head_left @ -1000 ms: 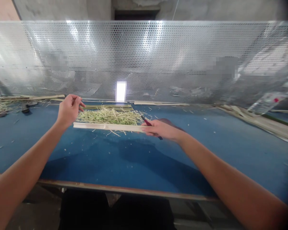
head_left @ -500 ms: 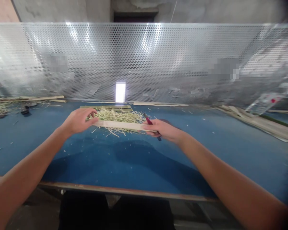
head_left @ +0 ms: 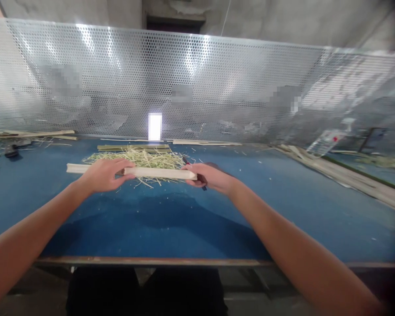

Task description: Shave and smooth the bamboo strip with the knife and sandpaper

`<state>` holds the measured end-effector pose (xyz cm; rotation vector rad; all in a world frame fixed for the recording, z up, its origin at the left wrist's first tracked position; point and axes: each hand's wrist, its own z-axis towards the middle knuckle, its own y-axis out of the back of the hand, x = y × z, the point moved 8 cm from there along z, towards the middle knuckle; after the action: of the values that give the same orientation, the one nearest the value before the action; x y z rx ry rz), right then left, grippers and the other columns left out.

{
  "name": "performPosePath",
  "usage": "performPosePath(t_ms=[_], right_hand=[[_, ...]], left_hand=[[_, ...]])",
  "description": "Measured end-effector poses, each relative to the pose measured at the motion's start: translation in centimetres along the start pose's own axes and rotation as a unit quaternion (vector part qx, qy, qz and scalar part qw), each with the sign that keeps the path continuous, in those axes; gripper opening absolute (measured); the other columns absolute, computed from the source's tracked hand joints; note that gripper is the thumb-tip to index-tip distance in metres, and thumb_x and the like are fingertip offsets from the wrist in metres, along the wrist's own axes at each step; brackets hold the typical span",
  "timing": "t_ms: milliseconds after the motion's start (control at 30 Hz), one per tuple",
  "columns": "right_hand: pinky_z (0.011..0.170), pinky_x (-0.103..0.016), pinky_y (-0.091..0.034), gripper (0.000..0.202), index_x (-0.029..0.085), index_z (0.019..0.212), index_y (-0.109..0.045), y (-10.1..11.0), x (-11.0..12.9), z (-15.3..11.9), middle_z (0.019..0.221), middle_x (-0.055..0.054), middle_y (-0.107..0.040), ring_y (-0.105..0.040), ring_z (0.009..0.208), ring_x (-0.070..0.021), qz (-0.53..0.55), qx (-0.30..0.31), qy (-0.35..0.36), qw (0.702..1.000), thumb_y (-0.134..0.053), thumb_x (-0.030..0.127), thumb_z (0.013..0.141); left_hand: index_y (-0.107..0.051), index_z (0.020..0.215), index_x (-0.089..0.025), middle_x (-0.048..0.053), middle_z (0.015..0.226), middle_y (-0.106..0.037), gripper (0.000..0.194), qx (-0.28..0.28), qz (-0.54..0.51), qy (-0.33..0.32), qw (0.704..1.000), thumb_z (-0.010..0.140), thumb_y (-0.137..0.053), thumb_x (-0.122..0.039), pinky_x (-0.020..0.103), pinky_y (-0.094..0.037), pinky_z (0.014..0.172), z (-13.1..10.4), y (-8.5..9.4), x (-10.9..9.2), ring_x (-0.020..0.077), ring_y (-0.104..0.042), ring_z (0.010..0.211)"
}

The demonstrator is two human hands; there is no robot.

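A perforated metal screen (head_left: 118,79) runs behind a blue tabletop (head_left: 151,224), where we see a pale bamboo strip (head_left: 164,172) held crosswise in front of us. Everything else we place from that strip.

Our left hand (head_left: 107,174) grips it left of its middle, thumb and fingers closed on it, and its left end sticks out beyond the hand. Our right hand (head_left: 210,175) has its fingers closed at the right end, and a slim dark-and-red tool (head_left: 186,161) is held in the same hand; its red part and dark tip show at either side of the fingers.

Just behind the strip lies a loose heap of shavings (head_left: 141,157), some of them poking out below its front edge. Farther behind it are green strips (head_left: 115,148), with thin pale slats (head_left: 206,142) to their right, near the foot of the screen.

Well to the left of the strip we see a dark object (head_left: 11,150), too blurred to identify, near long pale pieces (head_left: 36,133) and more scraps. Well to its right, a clear plastic bottle (head_left: 325,142) with a red mark lies tilted beside a bundle of long strips (head_left: 332,171).
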<state>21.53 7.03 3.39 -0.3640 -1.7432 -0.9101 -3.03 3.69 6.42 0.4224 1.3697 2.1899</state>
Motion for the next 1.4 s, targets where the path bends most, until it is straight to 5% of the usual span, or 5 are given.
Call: performPosePath(t_ms=[400, 533, 767, 1000, 1400], right_hand=[[0.042, -0.030, -0.018, 0.049, 0.021, 0.079, -0.057, 2.1, -1.3, 0.3, 0.061, -0.001, -0.053, -0.027, 0.044, -0.0098, 0.001, -0.053, -0.024, 0.998, -0.037, 0.063, 0.094], [0.045, -0.030, -0.020, 0.048, 0.021, 0.070, -0.058, 2.6, -0.7, 0.1, 0.055, 0.001, -0.046, -0.028, 0.046, -0.0103, -0.028, -0.074, 0.002, 0.997, -0.043, 0.060, 0.093], [0.052, -0.029, -0.030, 0.032, 0.022, 0.075, -0.063, 4.8, 0.0, -0.2, 0.073, -0.002, -0.060, -0.037, 0.054, -0.0115, -0.165, -0.195, 0.035, 0.966, -0.058, 0.052, 0.086], [0.061, -0.030, -0.037, 0.027, 0.022, 0.086, -0.064, 3.9, 0.4, 0.1, 0.075, -0.003, -0.063, -0.052, 0.065, -0.0149, -0.209, -0.180, 0.049, 0.960, -0.059, 0.048, 0.084], [0.053, -0.029, -0.037, 0.025, 0.021, 0.083, -0.062, 4.1, 0.1, -0.1, 0.068, -0.003, -0.065, -0.050, 0.052, -0.0128, -0.294, -0.206, 0.039, 0.933, -0.051, 0.042, 0.090]], left_hand=[[-0.068, 0.107, -0.025, 0.004, 0.092, -0.074, 0.043, -0.050, -0.001, 0.022, 0.998, 0.088, -0.047, -0.057, 0.025, -0.047, 0.061, -0.3, 0.8, 0.8, 0.0172, -0.067, 0.074], [-0.067, 0.108, -0.025, 0.005, 0.099, -0.074, 0.043, -0.045, 0.011, 0.039, 0.998, 0.087, -0.047, -0.057, 0.027, -0.048, 0.064, -0.4, 0.8, 1.4, 0.0190, -0.068, 0.079], [-0.067, 0.108, -0.026, 0.005, 0.100, -0.074, 0.043, -0.039, 0.031, 0.051, 0.998, 0.086, -0.047, -0.058, 0.027, -0.049, 0.066, -0.5, 0.5, 2.7, 0.0198, -0.069, 0.082], [-0.067, 0.111, -0.024, 0.006, 0.105, -0.073, 0.049, -0.021, 0.047, 0.051, 0.997, 0.089, -0.042, -0.059, 0.028, -0.051, 0.066, -0.5, 0.0, 2.6, 0.0207, -0.069, 0.084], [-0.067, 0.112, -0.022, 0.007, 0.105, -0.073, 0.049, -0.031, 0.091, 0.039, 0.995, 0.091, -0.040, -0.057, 0.030, -0.050, 0.061, -0.6, 0.5, 2.0, 0.0227, -0.070, 0.083]])
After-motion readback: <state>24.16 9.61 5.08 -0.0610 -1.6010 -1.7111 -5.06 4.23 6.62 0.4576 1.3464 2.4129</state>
